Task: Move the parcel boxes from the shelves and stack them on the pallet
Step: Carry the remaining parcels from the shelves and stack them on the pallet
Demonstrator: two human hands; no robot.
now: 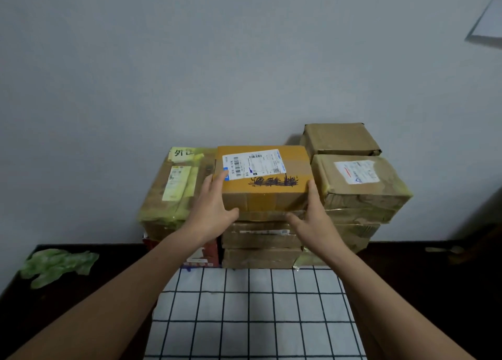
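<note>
My left hand (214, 204) lies flat against the left side of the parcel box (263, 180), fingers straight and pointing away from me, thumb spread along the lower front edge. My right hand (315, 218) does the same on the right side: straight fingers up the side, thumb reaching in across the front. Both hands are wide and the box is pressed between them, not wrapped by curled fingers.

Between my hands the box shows its top, with a white shipping label (254, 164) and a black scribble (274, 181) nearer me. It sits on a stack of flat boxes (260, 240) directly under my hands; I cannot tell whether it rests fully on them or is lifted slightly.

Just left of my left hand stands a large box wrapped in yellowish tape (173, 191), with a red box (206, 251) under it. Just right of my right hand is a brown box with a white label (358, 180), on top of more boxes, and beyond that one a plain brown box (339, 139) against the wall (244, 60).

Under my forearms, nearer me than the hands, lies a white cloth with a dark grid (252, 305). Well off to the left of my left arm a crumpled green plastic scrap (57, 264) lies on the dark floor (434, 278).
</note>
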